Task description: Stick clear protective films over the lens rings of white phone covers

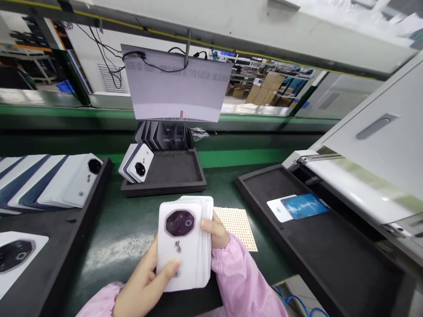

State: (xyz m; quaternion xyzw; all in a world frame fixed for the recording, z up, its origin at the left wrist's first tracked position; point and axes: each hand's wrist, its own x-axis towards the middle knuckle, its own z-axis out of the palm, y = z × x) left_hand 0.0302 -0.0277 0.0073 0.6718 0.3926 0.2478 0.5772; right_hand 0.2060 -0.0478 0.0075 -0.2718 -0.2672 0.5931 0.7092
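Both of my hands hold a small stack of white phone-back sheets (pixel 188 259) in front of me, slightly fanned to the right. The top sheet shows a dark octagonal camera print and some dark lettering. My left hand (pixel 145 279) grips the lower left edge, its thumb lying on the front near the bottom. At the upper right edge, my right hand (pixel 216 231) pinches the sheets with its thumb on the front; its other fingers are mostly hidden behind. Behind my right hand lies a cream sheet of small red-marked stickers (pixel 236 224).
A dark tray (pixel 89 211) at left bears overlapping white and blue sheets (pixel 56 180). The middle tray (pixel 165 189) holds a small leaning stack (pixel 137 163) and dark upright sheets (pixel 165 135). In the right tray (pixel 317 251) lie white and blue sheets, beside a white machine (pixel 373 132).
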